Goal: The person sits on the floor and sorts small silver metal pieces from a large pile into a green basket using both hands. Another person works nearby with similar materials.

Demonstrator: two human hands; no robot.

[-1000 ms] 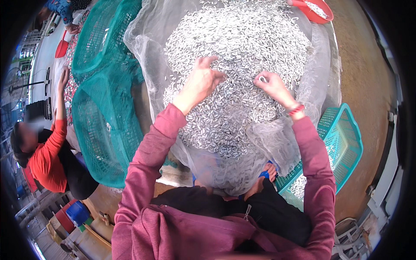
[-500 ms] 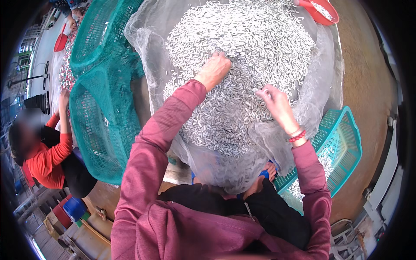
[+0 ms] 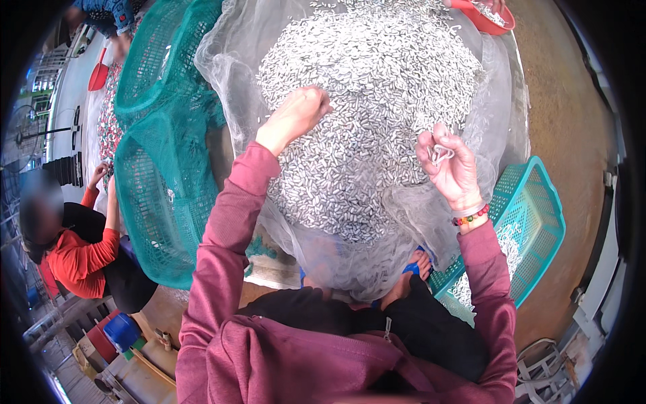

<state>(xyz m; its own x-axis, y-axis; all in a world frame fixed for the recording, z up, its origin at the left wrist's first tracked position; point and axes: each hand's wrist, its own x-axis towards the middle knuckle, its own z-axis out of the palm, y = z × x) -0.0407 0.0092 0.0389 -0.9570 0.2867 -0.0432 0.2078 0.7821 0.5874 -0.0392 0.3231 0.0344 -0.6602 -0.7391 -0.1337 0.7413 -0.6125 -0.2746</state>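
Curling over netting [image 3: 494, 87], right hand [image 3: 449, 161] holds pieces [image 3: 441, 155]; left fist [image 3: 300, 116], contents unclear; floor [image 3: 565, 101] brown.

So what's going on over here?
A person in a maroon top is working over a wide heap of small, pale, oblong pieces on sheer white netting. The right hand, palm up, holds thin white looped material. The left hand is curled over the heap's left side, any contents hidden. A teal plastic basket is at the right.
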